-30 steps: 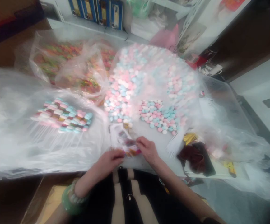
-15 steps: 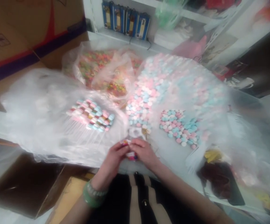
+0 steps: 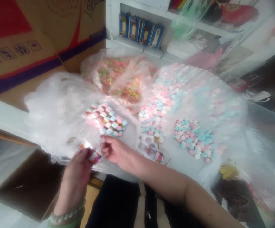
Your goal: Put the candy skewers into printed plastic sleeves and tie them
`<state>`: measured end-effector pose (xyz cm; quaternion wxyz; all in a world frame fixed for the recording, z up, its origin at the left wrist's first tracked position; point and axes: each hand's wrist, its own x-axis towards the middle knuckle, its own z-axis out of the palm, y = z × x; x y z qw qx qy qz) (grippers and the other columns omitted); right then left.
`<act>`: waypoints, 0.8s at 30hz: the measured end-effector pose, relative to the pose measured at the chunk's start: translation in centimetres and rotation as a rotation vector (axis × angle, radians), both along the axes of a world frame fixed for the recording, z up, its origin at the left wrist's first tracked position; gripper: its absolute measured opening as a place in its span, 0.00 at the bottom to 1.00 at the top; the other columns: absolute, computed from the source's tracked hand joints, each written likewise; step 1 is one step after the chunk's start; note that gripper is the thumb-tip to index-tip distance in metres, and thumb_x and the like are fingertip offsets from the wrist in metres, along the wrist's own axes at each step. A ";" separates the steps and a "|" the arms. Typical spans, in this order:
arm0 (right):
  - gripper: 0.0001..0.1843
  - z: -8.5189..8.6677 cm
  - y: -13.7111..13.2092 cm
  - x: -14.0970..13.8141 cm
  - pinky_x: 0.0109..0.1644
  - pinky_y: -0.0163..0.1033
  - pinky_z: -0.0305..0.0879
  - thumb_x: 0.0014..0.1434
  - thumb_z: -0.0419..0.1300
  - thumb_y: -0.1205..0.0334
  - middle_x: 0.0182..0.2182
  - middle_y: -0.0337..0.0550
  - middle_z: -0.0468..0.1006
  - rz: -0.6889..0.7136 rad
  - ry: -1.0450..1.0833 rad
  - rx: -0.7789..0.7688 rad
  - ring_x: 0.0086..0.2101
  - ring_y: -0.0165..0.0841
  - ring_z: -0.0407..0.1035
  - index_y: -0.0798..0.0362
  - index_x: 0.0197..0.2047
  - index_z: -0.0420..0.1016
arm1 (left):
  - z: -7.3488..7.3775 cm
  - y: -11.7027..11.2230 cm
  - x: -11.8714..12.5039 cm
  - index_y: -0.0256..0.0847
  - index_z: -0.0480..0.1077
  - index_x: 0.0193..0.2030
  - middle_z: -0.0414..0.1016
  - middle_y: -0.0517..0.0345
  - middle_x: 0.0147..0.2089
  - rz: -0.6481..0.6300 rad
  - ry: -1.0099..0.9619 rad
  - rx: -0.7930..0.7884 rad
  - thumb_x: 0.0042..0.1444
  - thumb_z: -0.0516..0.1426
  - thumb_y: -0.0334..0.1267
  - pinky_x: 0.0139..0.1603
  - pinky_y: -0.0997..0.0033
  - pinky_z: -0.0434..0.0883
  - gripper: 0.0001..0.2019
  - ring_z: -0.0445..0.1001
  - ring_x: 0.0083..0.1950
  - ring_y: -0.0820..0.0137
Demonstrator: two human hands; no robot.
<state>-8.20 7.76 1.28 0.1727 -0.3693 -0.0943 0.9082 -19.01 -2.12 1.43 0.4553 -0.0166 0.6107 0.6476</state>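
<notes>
My left hand, wearing a bead bracelet, is closed on a small clear plastic packet with a colourful print, at the table's front edge. To its right, my right hand has its fingers curled, thumb and forefinger close together; whether anything thin is between them I cannot make out. Just beyond it lies a bundle of white sticks with pink, white and blue candy-like heads in rows. More printed clear packets lie on the table right of my right forearm.
A second pile of pink, white and blue discs on sticks lies to the right. Behind are a large clear bag of pastel discs and a bag of small multicoloured pieces. Cardboard boxes stand at left; a shelf holds blue boxes.
Both hands have moved left from the middle and come apart. The printed packet, earlier between both hands, is now in my left hand alone. The view has shifted left.
</notes>
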 end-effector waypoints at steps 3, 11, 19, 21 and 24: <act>0.02 -0.2 -0.1 0.6 0.24 0.30 0.50 0.55 0.60 0.65 0.20 0.31 0.65 -0.040 -0.074 0.003 0.19 0.23 0.55 0.54 0.33 0.71 | 0.3 0.1 -0.1 0.38 0.75 0.34 0.76 0.61 0.32 0.004 -0.062 0.059 0.53 0.64 0.33 0.30 0.76 0.76 0.03 0.75 0.33 0.73; 0.11 1.8 -2.2 10.3 0.31 0.34 0.54 0.52 0.60 0.62 0.18 0.33 0.66 0.143 -0.542 0.753 0.24 0.28 0.59 0.52 0.21 0.66 | 0.7 1.5 1.9 0.34 0.77 0.28 0.80 0.52 0.31 -0.143 -0.093 0.074 0.42 0.70 0.35 0.30 0.71 0.76 0.09 0.76 0.29 0.68; 0.08 2.4 -2.9 13.9 0.52 0.41 0.61 0.50 0.62 0.58 0.37 0.41 0.76 -0.021 -0.468 0.988 0.44 0.37 0.68 0.52 0.24 0.74 | 0.8 4.7 10.0 0.37 0.77 0.27 0.77 0.63 0.26 -0.145 -0.151 0.134 0.31 0.74 0.33 0.25 0.79 0.67 0.15 0.70 0.25 0.77; 0.07 2.4 -2.9 13.9 0.53 0.42 0.61 0.50 0.62 0.59 0.37 0.41 0.76 -0.056 -0.420 0.986 0.44 0.38 0.69 0.52 0.25 0.75 | 1.4 5.1 11.5 0.37 0.76 0.28 0.75 0.64 0.25 -0.203 -0.185 0.164 0.32 0.74 0.35 0.24 0.80 0.65 0.15 0.68 0.24 0.79; 0.07 2.3 -2.7 14.3 0.45 0.39 0.63 0.51 0.61 0.59 0.29 0.39 0.74 -0.072 -0.449 0.937 0.36 0.35 0.68 0.52 0.25 0.75 | 2.3 5.2 12.6 0.38 0.76 0.29 0.75 0.63 0.25 -0.316 -0.224 0.159 0.33 0.74 0.38 0.26 0.78 0.66 0.16 0.69 0.25 0.77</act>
